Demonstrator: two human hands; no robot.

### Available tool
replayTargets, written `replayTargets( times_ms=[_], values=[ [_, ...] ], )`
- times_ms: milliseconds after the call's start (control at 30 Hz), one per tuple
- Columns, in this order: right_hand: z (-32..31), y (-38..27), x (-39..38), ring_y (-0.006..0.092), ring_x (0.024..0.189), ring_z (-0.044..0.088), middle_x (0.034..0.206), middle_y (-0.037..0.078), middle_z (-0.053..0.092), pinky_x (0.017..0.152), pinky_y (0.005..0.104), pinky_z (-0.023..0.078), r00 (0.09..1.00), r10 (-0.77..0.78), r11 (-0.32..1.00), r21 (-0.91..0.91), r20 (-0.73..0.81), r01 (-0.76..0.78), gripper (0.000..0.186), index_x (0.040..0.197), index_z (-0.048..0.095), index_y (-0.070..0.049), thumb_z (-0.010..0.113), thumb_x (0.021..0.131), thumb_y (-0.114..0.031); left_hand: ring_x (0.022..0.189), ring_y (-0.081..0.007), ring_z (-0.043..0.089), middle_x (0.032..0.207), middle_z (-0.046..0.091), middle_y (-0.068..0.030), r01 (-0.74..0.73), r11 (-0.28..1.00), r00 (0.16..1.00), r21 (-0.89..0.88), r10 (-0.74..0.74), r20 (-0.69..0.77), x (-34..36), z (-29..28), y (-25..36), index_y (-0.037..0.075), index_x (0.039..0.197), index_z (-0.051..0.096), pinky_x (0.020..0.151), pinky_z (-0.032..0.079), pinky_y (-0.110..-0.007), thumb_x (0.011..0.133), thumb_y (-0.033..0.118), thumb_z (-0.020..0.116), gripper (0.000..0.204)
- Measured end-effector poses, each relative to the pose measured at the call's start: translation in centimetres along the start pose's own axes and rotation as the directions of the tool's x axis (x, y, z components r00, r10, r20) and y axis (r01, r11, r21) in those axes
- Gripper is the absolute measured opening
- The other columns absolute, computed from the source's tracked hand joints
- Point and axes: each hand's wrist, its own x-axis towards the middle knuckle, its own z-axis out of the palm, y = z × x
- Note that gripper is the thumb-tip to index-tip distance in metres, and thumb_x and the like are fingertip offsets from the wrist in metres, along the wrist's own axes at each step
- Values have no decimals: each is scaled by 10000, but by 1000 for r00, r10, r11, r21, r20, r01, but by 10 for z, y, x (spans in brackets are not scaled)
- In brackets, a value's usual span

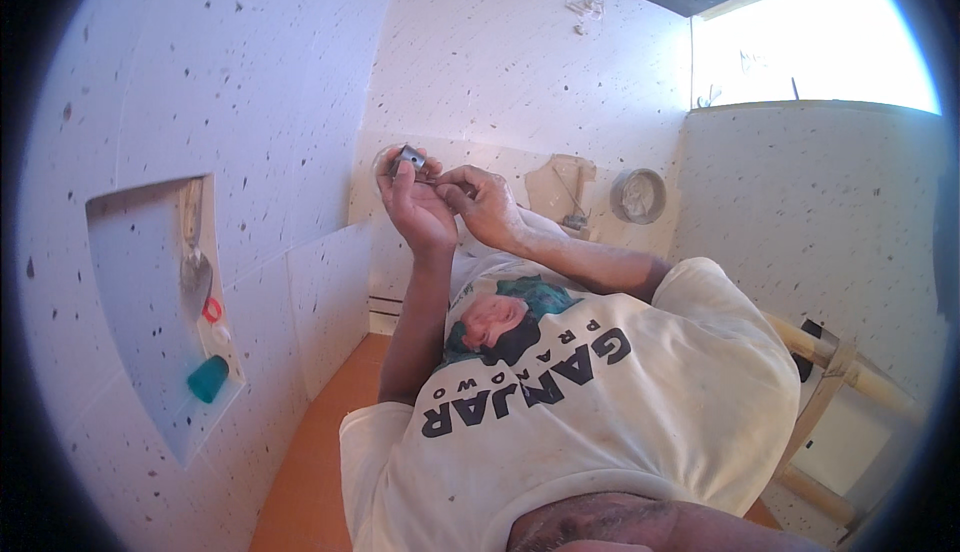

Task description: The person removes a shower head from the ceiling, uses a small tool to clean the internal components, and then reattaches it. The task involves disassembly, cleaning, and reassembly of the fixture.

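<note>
My left hand (425,214) is raised palm up in front of my chest, its fingers curled around a short silver metal cylinder (410,158) with a small dark hole in its side. Close against that palm, my right hand (485,204) has thumb and fingertips pinched together just below the cylinder. Something thin may be between those fingertips, but it is too small to make out. Both forearms come out of a pale printed T-shirt (640,392) marked with dirt.
Speckled pale walls (280,82) enclose me. A recessed niche (130,252) at left holds a trowel (195,270), a red ring (212,310) and a teal cup (208,379). Beyond my right arm sits a round tub (640,197). Wooden poles (870,382) stand at right.
</note>
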Motion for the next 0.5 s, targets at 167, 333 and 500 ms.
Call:
replayTargets(
  times_ms=[167,333,500],
  values=[
    [-47,-28,44,113,717,617,836,75,691,645,271,510,995,68,998,19,-72,-67,183,1035,662,21,617,934,-125,901,-180,584,1027,613,-81,198,980,980,-18,-199,-15,48,31,-25,107,1196,489,817,459,-317,942,200,571,282],
    [-89,-44,93,86,648,584,766,38,660,604,253,484,973,57,998,5,-222,-57,202,1027,669,9,613,928,-158,906,-188,616,1038,635,-86,299,950,943,93,-309,124,105,51,-35,119,1149,513,825,483,-320,930,207,609,256],
    [-125,-57,137,83,644,583,756,22,634,598,243,481,939,-11,999,-35,-343,-1,212,1022,667,4,615,922,-175,881,-193,636,999,648,-94,447,886,859,125,-464,214,160,80,-54,114,1053,546,788,521,-340,930,212,612,171]
  ],
)
